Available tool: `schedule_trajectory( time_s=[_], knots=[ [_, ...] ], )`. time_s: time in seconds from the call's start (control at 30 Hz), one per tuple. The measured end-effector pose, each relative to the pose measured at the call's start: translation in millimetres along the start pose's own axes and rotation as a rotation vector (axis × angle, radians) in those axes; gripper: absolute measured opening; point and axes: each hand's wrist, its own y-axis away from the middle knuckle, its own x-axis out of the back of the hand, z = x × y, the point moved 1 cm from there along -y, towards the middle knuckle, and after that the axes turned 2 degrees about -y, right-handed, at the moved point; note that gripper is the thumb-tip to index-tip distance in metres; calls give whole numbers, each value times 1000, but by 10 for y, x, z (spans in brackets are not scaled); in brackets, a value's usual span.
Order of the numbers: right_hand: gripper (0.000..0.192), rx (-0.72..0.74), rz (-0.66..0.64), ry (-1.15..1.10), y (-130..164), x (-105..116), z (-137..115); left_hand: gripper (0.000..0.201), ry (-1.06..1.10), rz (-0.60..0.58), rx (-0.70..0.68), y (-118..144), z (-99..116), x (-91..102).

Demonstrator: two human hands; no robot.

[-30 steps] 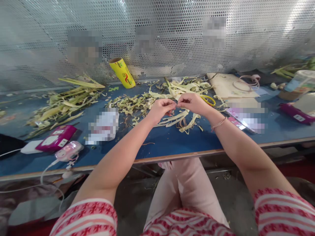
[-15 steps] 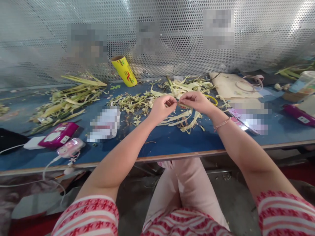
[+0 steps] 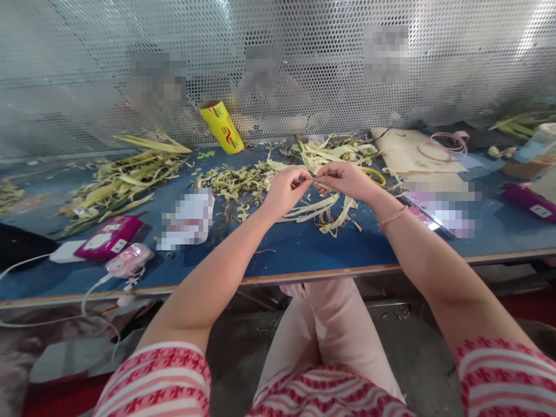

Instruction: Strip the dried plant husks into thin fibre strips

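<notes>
- Above the flat blue tabletop (image 3: 313, 252), the bare left hand (image 3: 286, 189) and bare right hand (image 3: 346, 179) are pinching closed; what they are gripping cannot be told.
- Pale-green ribbonlike plant strips (image 3: 325, 154) are lying around both hands.

Left hand (image 3: 287, 188): my fingertips pinched, meeting my right hand (image 3: 343, 178)
Strips (image 3: 346, 208): pale, on the blue table (image 3: 313, 252)

From my end I take this for a workshop: a long blue bench (image 3: 313, 252), a perforated screen (image 3: 313, 35) along its far edge, plant strips (image 3: 130, 174) heaped near that edge, scraps (image 3: 402, 313) on the floor (image 3: 230, 353) below the near edge.
</notes>
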Motion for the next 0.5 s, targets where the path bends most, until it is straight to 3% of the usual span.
schedule_trajectory(
  time_s=[0.23, 0.5],
  knots=[
    [20, 91, 54, 193, -10, 45, 70, 6, -15, -21, 19, 17, -30, -35],
    [20, 288, 103, 590, 13, -47, 7, 7, -71, -22, 82, 11, 26, -16]
  ],
)
